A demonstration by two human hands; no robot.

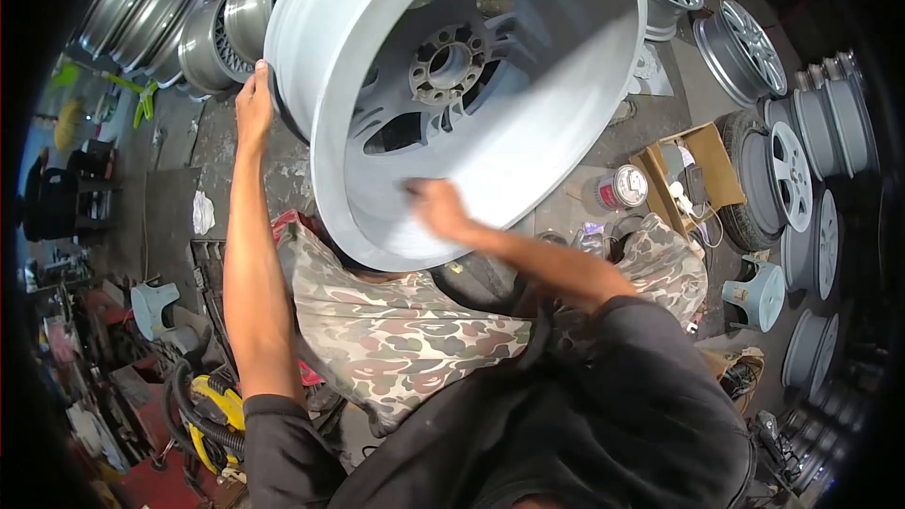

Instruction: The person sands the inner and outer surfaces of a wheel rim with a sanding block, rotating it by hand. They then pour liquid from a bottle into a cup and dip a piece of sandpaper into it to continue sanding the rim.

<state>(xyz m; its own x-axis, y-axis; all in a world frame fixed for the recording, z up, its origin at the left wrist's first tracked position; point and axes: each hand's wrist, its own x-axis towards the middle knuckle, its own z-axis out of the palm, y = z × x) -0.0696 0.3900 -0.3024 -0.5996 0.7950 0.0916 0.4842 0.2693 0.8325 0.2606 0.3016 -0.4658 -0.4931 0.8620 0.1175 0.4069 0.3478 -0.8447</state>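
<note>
A large light-grey alloy wheel rim [330, 160] is tilted in front of me, its open barrel facing me and its lower edge close to my lap. Deep inside, its hub [443, 66] shows bolt holes around a centre bore. Against the outer left side of the barrel, my left hand [253, 111] grips the wheel rim, its fingers partly hidden. My right hand [441, 207] is inside the barrel, at the lower inner wall. Motion blurs it, but it looks closed on a small dark piece [412, 189] that I cannot make out.
Several other wheel rims [745, 47] stand at the right and upper left. A paint can [622, 188] and a cardboard box [702, 170] with items sit right of my knee. Plastic stools [757, 292] and a yellow machine with a hose [215, 405] are nearby.
</note>
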